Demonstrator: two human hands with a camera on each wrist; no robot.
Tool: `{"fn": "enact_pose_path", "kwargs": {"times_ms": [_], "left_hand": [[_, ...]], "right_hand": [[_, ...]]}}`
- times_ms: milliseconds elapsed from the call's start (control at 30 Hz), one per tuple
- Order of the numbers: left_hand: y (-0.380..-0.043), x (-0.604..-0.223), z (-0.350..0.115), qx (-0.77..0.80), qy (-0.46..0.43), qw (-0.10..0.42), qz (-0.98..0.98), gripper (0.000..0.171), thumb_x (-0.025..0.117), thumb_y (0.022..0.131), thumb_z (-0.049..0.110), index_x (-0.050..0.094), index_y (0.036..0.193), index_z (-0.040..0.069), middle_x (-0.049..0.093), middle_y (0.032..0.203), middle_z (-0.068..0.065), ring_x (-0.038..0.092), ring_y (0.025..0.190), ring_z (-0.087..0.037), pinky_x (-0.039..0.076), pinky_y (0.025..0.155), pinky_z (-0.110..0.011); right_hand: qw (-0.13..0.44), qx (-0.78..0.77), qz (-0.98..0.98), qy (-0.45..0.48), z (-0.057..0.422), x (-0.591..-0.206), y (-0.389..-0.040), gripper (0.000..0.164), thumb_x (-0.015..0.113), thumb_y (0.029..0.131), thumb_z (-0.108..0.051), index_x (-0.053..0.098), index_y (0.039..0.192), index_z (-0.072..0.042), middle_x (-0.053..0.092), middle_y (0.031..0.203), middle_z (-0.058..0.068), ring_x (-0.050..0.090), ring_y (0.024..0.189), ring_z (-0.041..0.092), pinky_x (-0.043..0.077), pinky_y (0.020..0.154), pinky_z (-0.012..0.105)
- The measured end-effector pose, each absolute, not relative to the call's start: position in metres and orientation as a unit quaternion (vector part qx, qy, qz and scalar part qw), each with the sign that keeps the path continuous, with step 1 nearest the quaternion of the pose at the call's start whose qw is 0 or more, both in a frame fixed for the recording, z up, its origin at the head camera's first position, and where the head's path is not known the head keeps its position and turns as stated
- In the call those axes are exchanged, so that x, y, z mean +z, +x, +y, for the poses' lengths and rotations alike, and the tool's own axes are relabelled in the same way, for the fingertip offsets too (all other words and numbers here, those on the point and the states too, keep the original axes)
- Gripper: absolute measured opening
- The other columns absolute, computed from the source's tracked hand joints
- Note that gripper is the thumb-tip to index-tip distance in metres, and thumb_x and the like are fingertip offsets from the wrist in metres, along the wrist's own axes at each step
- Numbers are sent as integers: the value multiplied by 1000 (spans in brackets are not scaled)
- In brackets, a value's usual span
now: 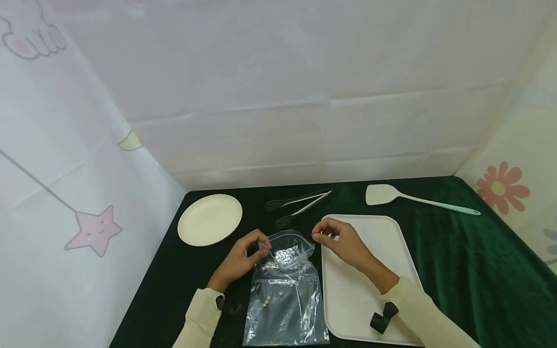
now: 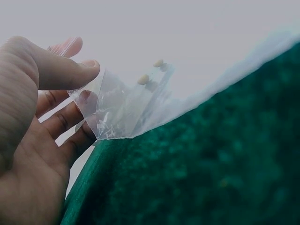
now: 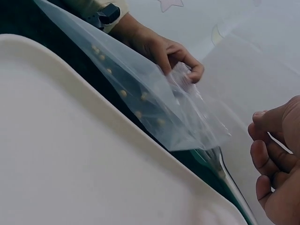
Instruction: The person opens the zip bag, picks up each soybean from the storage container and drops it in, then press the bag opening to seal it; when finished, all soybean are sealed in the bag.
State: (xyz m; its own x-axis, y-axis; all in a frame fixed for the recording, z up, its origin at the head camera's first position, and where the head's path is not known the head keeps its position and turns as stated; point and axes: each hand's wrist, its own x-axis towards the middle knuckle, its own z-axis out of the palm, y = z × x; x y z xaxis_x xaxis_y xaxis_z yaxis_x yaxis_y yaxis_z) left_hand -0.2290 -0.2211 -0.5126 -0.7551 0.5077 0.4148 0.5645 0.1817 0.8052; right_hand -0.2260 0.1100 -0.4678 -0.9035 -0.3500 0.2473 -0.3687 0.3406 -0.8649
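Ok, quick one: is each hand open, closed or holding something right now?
Left hand: closed, pinching the clear plastic bag near its mouth.
Right hand: closed, fingers curled toward the thumb; nothing visible held, though something tiny could be hidden.

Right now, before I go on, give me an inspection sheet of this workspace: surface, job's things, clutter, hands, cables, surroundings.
Surface: dark green cloth.
Job's things: clear bag with small pale pieces inside; white tray to its right.
Clutter: white plate at left; tongs lying spread beyond the bag; spatula beyond the tray.
Left hand: pinches the bag near its top edge.
Right hand: fingers curled, thumb to fingertip, nothing visible in it.
Cables: nothing seen.
Surroundings: pale cloth backdrop, printed pink star left, reddish flower right.
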Motion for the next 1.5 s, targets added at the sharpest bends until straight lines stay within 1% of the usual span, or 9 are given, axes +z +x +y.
{"fn": "enact_pose_path", "kwargs": {"times_ms": [100, 333, 433, 633, 767, 933, 1100, 1333, 1500], "left_hand": [[-229, -513, -222, -535, -348, 25, -769, 16, 65, 96, -1, 64, 109, 9, 62, 106, -1, 57, 86, -19, 50, 72, -38], [-210, -484, -217, -547, -342, 18, -764, 13, 62, 94, -10, 62, 106, -5, 61, 102, -18, 57, 84, -25, 51, 70, -40], [-210, -485, -218, -546, -340, 17, -766, 12, 62, 94, -9, 61, 105, -5, 61, 102, -17, 57, 83, -25, 51, 69, -39], [-220, -509, -223, -546, -339, 26, -766, 14, 62, 95, -8, 62, 107, -1, 61, 103, -14, 56, 81, -21, 50, 66, -36], [-224, -518, -226, -547, -340, 22, -765, 15, 63, 95, -5, 63, 108, 4, 61, 104, -10, 57, 83, -20, 50, 67, -35], [-227, -517, -227, -546, -341, 21, -765, 13, 65, 97, 2, 64, 108, 8, 61, 104, -5, 58, 86, -22, 51, 73, -37], [-228, -516, -225, -541, -342, 22, -768, 15, 65, 96, 1, 64, 108, 10, 61, 104, -3, 58, 87, -21, 51, 74, -39], [-224, -505, -219, -540, -347, 27, -766, 15, 63, 93, -9, 62, 106, -2, 61, 102, -12, 57, 86, -23, 50, 74, -42], [-217, -489, -214, -544, -349, 18, -762, 13, 62, 93, -11, 61, 105, -5, 61, 102, -17, 57, 86, -26, 50, 72, -43]], "right_hand": [[23, 521, -828, 206, 125, -466, -224, 15, 72, 93, -40, 69, 103, -29, 67, 96, -8, 59, 91, 17, 48, 81, 38], [71, 475, -855, 195, 175, -456, -213, 11, 73, 94, -29, 68, 103, -23, 67, 96, -8, 59, 88, 15, 48, 79, 34], [87, 434, -875, 197, 201, -459, -209, 9, 71, 95, -33, 67, 101, -28, 66, 95, -13, 59, 87, 10, 47, 78, 30], [63, 364, -908, 198, 249, -464, -194, 6, 71, 95, -36, 67, 98, -34, 65, 91, -18, 57, 84, 6, 47, 75, 32], [40, 339, -906, 251, 270, -465, -183, 8, 74, 93, -29, 67, 96, -31, 64, 89, -17, 56, 79, 4, 48, 70, 29], [30, 313, -882, 350, 283, -466, -179, 21, 78, 89, -13, 66, 96, -27, 64, 89, -15, 55, 78, 2, 49, 67, 27], [19, 291, -879, 376, 287, -472, -177, 28, 81, 85, -10, 65, 94, -31, 62, 90, -18, 54, 78, 1, 48, 65, 25], [20, 283, -883, 374, 289, -477, -175, 28, 83, 82, -9, 66, 90, -30, 61, 88, -19, 54, 75, 2, 49, 63, 23], [20, 278, -895, 350, 290, -472, -173, 31, 82, 83, -9, 65, 92, -33, 60, 88, -21, 54, 78, 2, 49, 67, 25]]}}
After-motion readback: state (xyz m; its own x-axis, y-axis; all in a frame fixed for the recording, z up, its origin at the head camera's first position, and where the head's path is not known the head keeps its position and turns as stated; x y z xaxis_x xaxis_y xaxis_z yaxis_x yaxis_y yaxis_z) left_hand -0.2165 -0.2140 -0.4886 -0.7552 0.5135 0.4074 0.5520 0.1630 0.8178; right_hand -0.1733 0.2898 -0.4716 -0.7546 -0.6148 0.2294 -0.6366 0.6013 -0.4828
